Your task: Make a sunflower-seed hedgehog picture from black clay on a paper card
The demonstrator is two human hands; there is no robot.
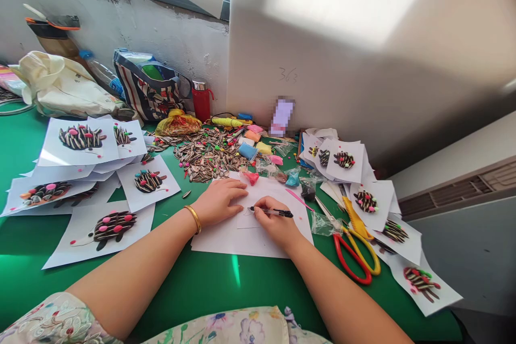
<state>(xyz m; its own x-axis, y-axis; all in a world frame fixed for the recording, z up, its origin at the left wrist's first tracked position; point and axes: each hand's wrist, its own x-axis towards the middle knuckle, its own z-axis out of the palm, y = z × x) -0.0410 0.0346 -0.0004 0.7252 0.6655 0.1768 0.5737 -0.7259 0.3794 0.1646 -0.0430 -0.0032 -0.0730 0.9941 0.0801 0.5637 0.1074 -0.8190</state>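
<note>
My right hand (278,226) grips a black pen (282,213), its tip on a white sheet of paper (213,239). Thin lines show on the sheet near the tip. Flat on the paper's left part lies my left hand (221,200), fingers outstretched and holding nothing. Beyond the sheet are small bags of coloured clay, among them a red one (250,177), a teal one (293,176) and a black one (308,189). A pink stick tool (299,199) rests by the paper's right edge. Large scissors (350,242) with red and yellow handles lie right of my right hand.
Striped seeds (205,153) are heaped behind the paper. Seed-and-clay hedgehog cards lie in a left pile (108,226) and a right pile (366,199). A red flask (201,102), a striped bag (149,88) and a propped phone (282,117) stand along the back.
</note>
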